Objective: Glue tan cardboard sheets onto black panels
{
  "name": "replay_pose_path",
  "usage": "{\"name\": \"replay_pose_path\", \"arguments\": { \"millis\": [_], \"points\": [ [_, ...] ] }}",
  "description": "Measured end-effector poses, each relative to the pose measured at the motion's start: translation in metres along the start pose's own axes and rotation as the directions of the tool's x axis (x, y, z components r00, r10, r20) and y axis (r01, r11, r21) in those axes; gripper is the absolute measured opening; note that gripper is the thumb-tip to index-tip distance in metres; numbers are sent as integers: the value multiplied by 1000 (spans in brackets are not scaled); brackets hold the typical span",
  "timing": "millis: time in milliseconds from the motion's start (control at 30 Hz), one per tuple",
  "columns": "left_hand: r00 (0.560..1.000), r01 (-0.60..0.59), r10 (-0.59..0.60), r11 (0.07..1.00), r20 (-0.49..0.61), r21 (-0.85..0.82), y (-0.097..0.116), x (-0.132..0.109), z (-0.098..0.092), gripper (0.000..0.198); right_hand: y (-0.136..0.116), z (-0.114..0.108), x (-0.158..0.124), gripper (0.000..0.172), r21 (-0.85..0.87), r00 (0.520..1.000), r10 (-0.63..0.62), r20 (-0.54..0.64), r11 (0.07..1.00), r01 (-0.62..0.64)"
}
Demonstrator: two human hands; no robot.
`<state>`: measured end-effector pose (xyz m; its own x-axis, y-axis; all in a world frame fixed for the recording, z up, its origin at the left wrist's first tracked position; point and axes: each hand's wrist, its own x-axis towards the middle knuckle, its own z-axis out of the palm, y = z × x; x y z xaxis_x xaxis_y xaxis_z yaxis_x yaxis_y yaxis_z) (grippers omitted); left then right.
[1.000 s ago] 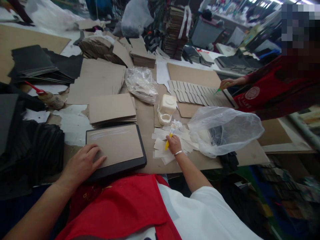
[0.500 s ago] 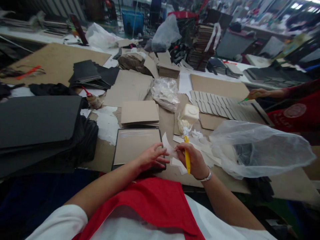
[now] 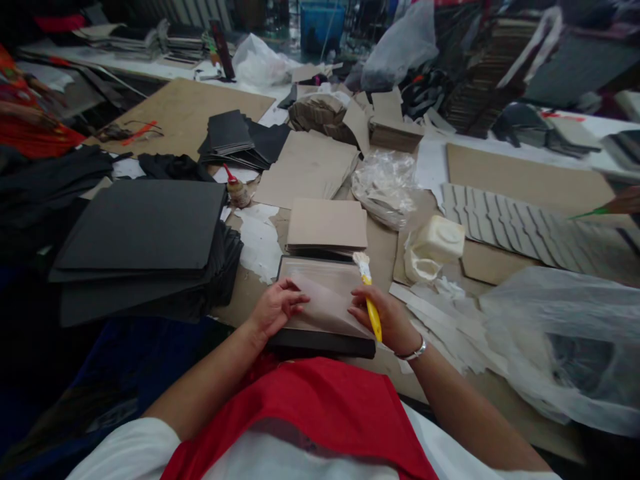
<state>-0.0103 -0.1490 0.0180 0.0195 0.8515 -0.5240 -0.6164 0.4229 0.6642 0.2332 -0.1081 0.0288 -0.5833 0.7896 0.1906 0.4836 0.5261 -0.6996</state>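
Note:
A brown board with dark edges (image 3: 320, 325) lies in front of me, and a thin translucent sheet (image 3: 327, 300) spans it between my hands. My left hand (image 3: 281, 307) pinches the sheet's left end. In my right hand (image 3: 383, 318) is a yellow-handled brush (image 3: 373, 310), bristles pointing away from me; its fingertips are at the sheet's right side. Just behind the board sits a stack of brown cards (image 3: 327, 225). To the right is a cut-open pale plastic container (image 3: 436, 247).
Large black panels (image 3: 140, 227) are piled at left, near a red-tipped glue bottle (image 3: 237, 189). At right lie overlapping grey strips (image 3: 520, 220), a clear plastic bag (image 3: 570, 333) and paper scraps (image 3: 440, 320). Another person's hand (image 3: 625, 201) holds something green at the far right.
The view has turned right. Both hands have moved over the board with the thin sheet now stretched between them. The brush has come away from the container.

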Motion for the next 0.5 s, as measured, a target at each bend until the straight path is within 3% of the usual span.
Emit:
{"name": "replay_pose_path", "arguments": {
  "millis": [167, 300, 400, 500],
  "points": [
    [995, -57, 62, 996, -75, 67, 8, 13, -8, 25, 8, -2, 15, 26, 25, 990, 20, 137, 999, -24],
    [973, -124, 188, 913, -132, 389, 17, 21, -18, 20, 20, -8, 25, 24, -53, 991, 75, 115, 996, -70],
    [928, -158, 355, 652, -115, 741, 27, 28, -23, 20, 34, -7, 35, 23, -127, 992, 125, -25, 984, -127],
    [875, -166, 484, 351, -26, 921, 31, 37, -25, 24, 48, 2, 46, 22, -166, 968, 146, -203, 969, -181]
  ]
}}
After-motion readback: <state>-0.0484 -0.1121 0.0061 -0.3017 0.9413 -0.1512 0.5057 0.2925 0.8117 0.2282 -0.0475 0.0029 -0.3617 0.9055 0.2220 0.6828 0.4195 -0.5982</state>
